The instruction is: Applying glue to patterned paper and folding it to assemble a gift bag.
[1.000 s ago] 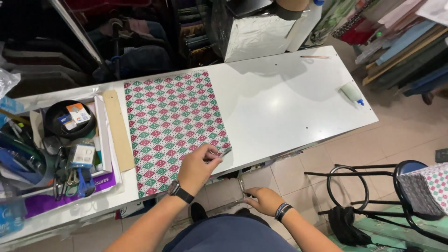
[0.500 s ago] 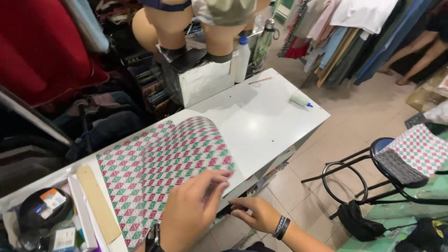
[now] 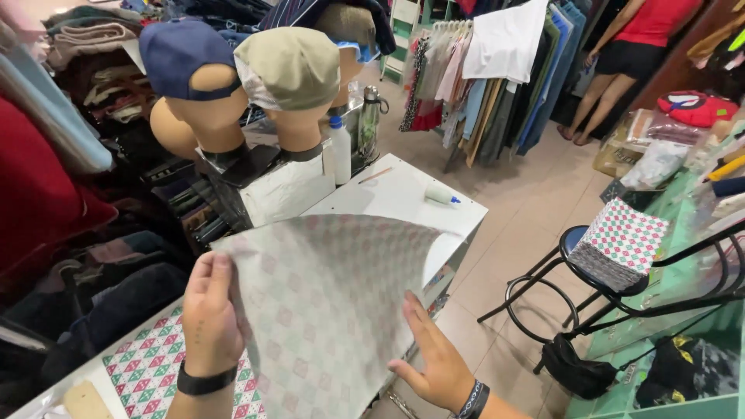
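My left hand [image 3: 208, 312] grips the left edge of a sheet of patterned paper [image 3: 330, 302] with red and green diamonds and holds it lifted off the white table [image 3: 400, 195], pale back side facing me. My right hand [image 3: 434, 358] presses flat against the raised sheet's lower right part, fingers spread. The lower end of the sheet [image 3: 147, 365] still lies on the table with its printed side up. Both wrists wear black bands.
Two mannequin heads with caps [image 3: 287, 74] stand on a box at the table's far end, beside a white bottle [image 3: 340, 151]. A glue bottle [image 3: 439, 194] and a pencil [image 3: 375, 175] lie on the table. A black stool [image 3: 613, 256] holds folded patterned paper. A person stands by the clothes racks [image 3: 621, 54].
The paper lay flat under my left hand; now both hands have it raised and folded up toward me. My right hand came up from below the table edge. The view tilted up toward the shop.
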